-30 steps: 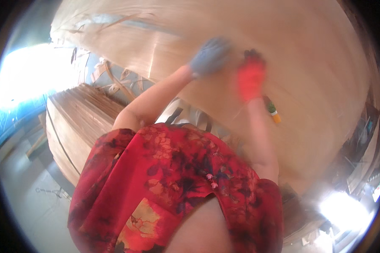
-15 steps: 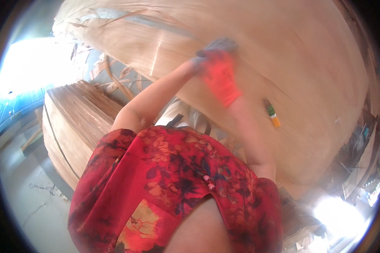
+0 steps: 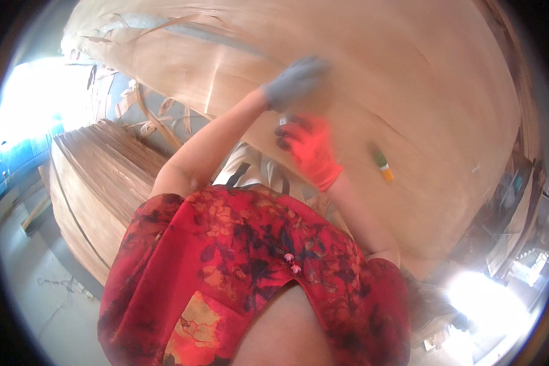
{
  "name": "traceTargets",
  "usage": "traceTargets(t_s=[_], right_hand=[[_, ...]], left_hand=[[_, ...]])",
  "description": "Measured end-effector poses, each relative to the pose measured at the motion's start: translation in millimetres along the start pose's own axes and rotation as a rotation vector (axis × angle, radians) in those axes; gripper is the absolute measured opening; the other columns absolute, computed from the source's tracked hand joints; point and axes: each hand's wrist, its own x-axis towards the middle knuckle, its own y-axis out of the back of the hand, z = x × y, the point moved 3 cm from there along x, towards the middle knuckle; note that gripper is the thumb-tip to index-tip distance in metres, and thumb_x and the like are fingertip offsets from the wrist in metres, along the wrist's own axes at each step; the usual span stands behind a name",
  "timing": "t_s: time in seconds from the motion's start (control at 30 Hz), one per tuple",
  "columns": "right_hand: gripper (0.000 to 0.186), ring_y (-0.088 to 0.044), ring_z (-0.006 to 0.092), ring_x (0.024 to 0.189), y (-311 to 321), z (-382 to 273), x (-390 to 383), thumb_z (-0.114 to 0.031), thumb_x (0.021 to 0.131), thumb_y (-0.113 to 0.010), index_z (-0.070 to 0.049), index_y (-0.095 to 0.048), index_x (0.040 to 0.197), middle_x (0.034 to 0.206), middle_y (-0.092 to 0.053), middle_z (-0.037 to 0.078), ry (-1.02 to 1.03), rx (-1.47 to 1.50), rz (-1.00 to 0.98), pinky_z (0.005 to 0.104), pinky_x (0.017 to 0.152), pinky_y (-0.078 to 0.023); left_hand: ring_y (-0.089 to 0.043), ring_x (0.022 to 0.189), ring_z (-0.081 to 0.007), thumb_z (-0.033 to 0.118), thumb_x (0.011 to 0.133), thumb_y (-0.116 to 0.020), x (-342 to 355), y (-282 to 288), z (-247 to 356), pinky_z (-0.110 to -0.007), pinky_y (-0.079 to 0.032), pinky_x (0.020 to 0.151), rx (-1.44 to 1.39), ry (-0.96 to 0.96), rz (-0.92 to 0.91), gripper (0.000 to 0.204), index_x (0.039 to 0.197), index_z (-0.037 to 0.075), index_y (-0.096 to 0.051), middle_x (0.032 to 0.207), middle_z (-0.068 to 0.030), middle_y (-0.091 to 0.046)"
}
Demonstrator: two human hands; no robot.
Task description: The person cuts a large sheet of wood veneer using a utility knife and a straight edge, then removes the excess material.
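My left hand [image 3: 296,82], in a grey glove, reaches over a pale wood veneer sheet [image 3: 433,91] with fingers extended and blurred at the tips. Just below it, my right hand [image 3: 308,146], in a red glove with dark fingertips, has its fingers curled around a small object too hidden to identify, near the lower edge of the sheet. A yellow-and-green handled item [image 3: 385,171] lies on the veneer to the right of my right hand.
A tall stack of veneer sheets [image 3: 91,189] stands at the lower left. Loose wood strips [image 3: 158,128] hang or lie beyond the sheet's edge. A blue surface [image 3: 9,171] shows at far left, with bright light above it. Dark clutter [image 3: 509,183] lines the right side.
My right hand moved left to overlap my left hand, then drew down toward the sheet's lower edge, fingers now curled. My left hand shifted slightly, and the view moved a little.
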Motion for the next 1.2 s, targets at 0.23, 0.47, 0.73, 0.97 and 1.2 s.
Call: traceTargets(t_s=[0.23,0.47,0.73,0.97,1.2], right_hand=[[0.024,-0.051,0.0280,0.122,-9,0,-15,-0.014,0.075,-0.070,-0.013,-0.073,0.098,0.119,-0.065,-0.001,-0.016,-0.035,-0.001,0.0480,0.097,-0.038],[0.026,-0.052,0.0287,0.122,-4,-6,-20,-0.013,0.071,-0.070,-0.013,-0.073,0.097,0.118,-0.066,-0.001,-0.039,-0.037,0.015,0.0478,0.096,-0.038],[0.023,-0.047,0.0324,0.130,18,-19,-15,-0.014,0.072,-0.072,-0.012,-0.073,0.096,0.130,-0.061,0.004,-0.247,0.138,0.003,0.0492,0.104,-0.037],[0.013,-0.050,0.0301,0.125,46,103,26,-0.008,0.080,-0.073,-0.003,-0.076,0.092,0.128,-0.062,0.011,-0.762,0.654,0.107,0.0395,0.103,-0.044],[0.013,-0.046,0.0272,0.126,20,167,44,-0.011,0.080,-0.073,-0.005,-0.078,0.091,0.127,-0.066,0.005,-0.723,0.654,0.198,0.0408,0.102,-0.044]], left_hand=[[-0.026,0.150,-0.0311,0.021,0.104,-0.046,0,6,2,-0.042,-0.019,0.123,-0.132,-0.009,0.007,0.045,0.149,0.011,-0.046,0.157,-0.0067,-0.041],[-0.024,0.150,-0.0311,0.021,0.105,-0.045,0,7,3,-0.043,-0.018,0.123,-0.159,0.003,0.006,0.045,0.148,0.010,-0.048,0.157,-0.0072,-0.041],[-0.026,0.150,-0.0303,0.034,0.105,-0.042,4,3,-11,-0.043,-0.015,0.124,-0.229,-0.021,-0.014,0.047,0.146,0.012,-0.050,0.156,-0.0077,-0.042],[-0.024,0.150,-0.0301,0.060,0.101,-0.036,5,-8,-39,-0.044,-0.013,0.124,-0.356,-0.151,-0.012,0.066,0.142,0.011,-0.054,0.157,-0.0081,-0.041],[-0.022,0.146,-0.0385,0.037,0.094,-0.063,11,23,30,-0.049,-0.015,0.120,-0.108,-0.083,-0.141,0.038,0.122,0.011,-0.064,0.157,-0.0097,-0.037]])
